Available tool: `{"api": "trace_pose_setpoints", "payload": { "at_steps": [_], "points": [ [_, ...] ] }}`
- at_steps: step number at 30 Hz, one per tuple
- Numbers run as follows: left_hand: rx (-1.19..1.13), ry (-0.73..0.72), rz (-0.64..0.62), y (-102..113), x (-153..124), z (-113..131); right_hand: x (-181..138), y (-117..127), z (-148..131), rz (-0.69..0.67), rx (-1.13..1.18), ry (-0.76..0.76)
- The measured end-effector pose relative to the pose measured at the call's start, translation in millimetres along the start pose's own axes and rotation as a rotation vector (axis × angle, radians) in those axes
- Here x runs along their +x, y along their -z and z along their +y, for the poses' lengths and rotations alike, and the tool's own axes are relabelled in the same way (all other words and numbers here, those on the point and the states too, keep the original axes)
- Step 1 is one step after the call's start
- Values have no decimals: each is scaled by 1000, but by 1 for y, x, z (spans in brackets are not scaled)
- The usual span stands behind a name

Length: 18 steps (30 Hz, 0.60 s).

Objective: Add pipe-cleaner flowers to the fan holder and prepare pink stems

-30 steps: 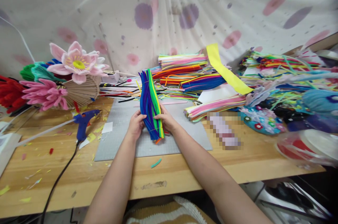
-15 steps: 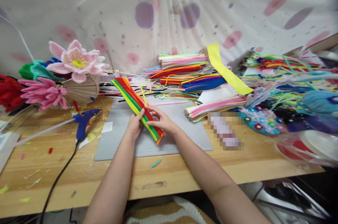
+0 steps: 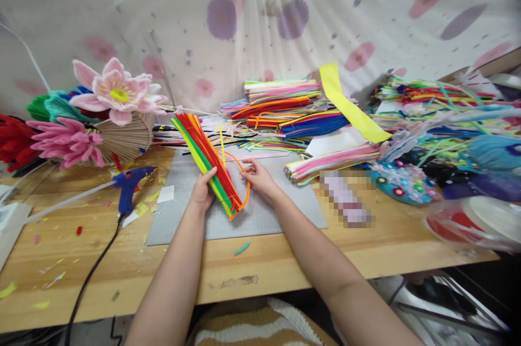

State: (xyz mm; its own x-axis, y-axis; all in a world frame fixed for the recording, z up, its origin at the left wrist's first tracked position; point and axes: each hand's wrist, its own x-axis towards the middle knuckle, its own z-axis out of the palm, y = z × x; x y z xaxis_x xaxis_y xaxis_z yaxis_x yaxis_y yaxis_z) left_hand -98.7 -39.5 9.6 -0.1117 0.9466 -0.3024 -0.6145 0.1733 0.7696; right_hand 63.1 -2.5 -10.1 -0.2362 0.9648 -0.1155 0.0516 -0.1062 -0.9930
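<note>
A bundle of pipe cleaners (image 3: 211, 164) in yellow, green, red and orange slants over the grey cutting mat (image 3: 179, 221). My left hand (image 3: 203, 188) is wrapped round its lower left side, thumb on top. To the right of the bundle, my right hand (image 3: 259, 178) pinches an orange pipe cleaner (image 3: 247, 194), which bows outward while its lower end stays at the bundle's bottom. One yellow pipe cleaner (image 3: 222, 145) sticks up loose beside the bundle. On the table in front of the mat lies a short teal piece (image 3: 242, 249).
A blue glue gun (image 3: 129, 188) with a black cord lies at the left, near a pink fuzzy flower (image 3: 118, 93). Behind the mat are stacked pipe cleaner bundles (image 3: 280, 107) and a yellow strip (image 3: 345, 101). At the right stands a lidded plastic tub (image 3: 480, 224).
My right hand has moved off the bundle to the right, drawing an orange pipe cleaner out into a bow. My left hand still holds the bundle, shifted slightly left.
</note>
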Motion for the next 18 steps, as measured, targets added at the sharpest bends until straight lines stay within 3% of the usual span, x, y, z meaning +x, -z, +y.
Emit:
{"api": "trace_pose_setpoints", "payload": {
  "at_steps": [3,9,15,18],
  "points": [
    [45,-43,-2,2,-1,2,5,3,-1,139,-37,33],
    [14,41,7,5,1,5,19,20,-7,432,-185,195],
    [-33,24,-151,5,-1,5,21,29,-21,310,-662,242],
    [2,39,-181,5,-2,5,13,19,-30,263,-657,342]
  ]
}}
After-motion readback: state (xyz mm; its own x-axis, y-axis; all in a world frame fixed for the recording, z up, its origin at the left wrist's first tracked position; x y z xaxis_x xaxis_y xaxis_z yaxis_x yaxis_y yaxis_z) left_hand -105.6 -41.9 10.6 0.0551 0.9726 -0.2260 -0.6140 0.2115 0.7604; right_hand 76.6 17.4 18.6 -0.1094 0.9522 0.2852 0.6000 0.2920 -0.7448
